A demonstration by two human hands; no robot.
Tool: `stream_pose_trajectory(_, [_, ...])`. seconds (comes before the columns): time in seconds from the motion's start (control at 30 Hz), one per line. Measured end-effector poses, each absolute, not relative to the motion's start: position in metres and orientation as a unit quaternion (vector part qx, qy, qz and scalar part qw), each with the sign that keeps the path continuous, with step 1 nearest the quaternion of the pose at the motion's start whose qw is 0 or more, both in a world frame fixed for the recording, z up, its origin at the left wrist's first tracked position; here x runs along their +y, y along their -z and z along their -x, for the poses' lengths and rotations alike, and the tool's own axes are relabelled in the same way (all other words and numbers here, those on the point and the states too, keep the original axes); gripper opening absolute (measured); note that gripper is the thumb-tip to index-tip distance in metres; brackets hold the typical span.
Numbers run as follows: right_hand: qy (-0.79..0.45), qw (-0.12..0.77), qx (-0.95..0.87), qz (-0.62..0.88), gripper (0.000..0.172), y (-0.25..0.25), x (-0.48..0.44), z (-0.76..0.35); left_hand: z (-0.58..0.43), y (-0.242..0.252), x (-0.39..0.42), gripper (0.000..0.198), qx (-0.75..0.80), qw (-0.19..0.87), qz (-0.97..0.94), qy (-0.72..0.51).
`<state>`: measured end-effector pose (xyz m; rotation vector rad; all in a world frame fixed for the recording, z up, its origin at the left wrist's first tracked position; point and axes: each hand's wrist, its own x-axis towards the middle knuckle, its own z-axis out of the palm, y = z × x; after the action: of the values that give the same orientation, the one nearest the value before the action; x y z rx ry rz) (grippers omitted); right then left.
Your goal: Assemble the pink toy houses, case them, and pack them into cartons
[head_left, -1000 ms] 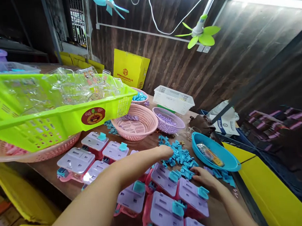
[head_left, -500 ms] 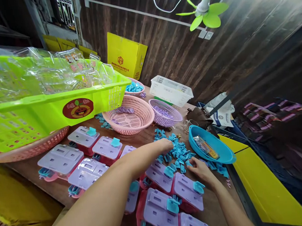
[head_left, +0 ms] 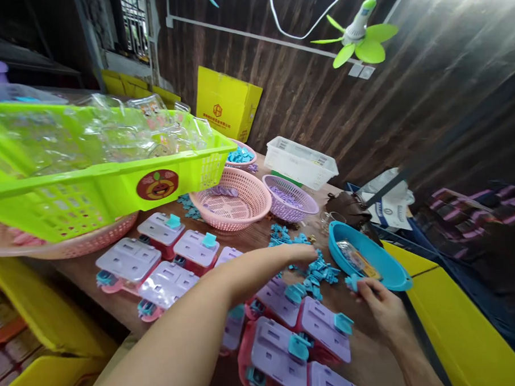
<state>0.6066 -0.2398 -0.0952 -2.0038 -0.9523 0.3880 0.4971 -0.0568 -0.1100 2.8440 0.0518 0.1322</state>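
Observation:
My left hand (head_left: 305, 256) reaches over a pile of small blue plastic pieces (head_left: 318, 275) on the brown table; its fingers point down and away, hidden behind the wrist. To the right of the pile, my right hand (head_left: 379, 304) pinches a small blue plastic piece (head_left: 352, 283) between thumb and fingers, just above the table. Near my forearms stand several boxes with lilac lids and pink bases, such as the lilac-lidded box (head_left: 325, 326). Some carry a blue flap, like the raised blue flap (head_left: 343, 324). My left forearm covers part of the rows.
A blue oval basin (head_left: 408, 280) with packets inside stands right of the pile. Behind are a pink basket (head_left: 258, 207), a lilac basket (head_left: 299, 213) and a white crate (head_left: 301, 164). A green crate (head_left: 108, 191) of clear plastic parts fills the left. Yellow cartons flank the table.
My right hand has moved right, away from the pile, with a blue plastic piece in its fingers. My left hand has shifted slightly right over the pile. The view has shifted a little.

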Motion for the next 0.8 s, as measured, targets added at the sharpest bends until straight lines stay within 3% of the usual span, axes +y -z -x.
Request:
stream_pose_trajectory(0.17, [-0.165,0.477,-0.414,0.758,0.041,0.089,-0.232,-0.566,-0.425,0.07,-0.03,0.037,0.065,0.221,-0.968,-0.097])
stream_pose_trajectory(0.33, [-0.223,0.486,-0.489,0.69,0.032,0.097,-0.22,-0.484,-0.29,0.064,-0.02,0.015,0.137,0.532,-0.815,-0.184])
stream_pose_trajectory(0.43, [-0.246,0.463,-0.549,0.651,0.034,0.103,-0.207,-0.433,-0.211,0.074,-0.026,0.017,0.221,0.64,-0.704,-0.216])
stream_pose_trajectory(0.63, [-0.214,0.382,-0.653,0.618,0.024,0.114,-0.162,-0.357,-0.108,0.093,-0.041,0.034,0.339,0.696,-0.578,-0.259])
stream_pose_trajectory(0.8, [-0.18,0.241,-0.666,0.683,0.018,0.128,-0.128,-0.32,-0.076,0.103,-0.035,0.041,0.392,0.632,-0.605,-0.285])
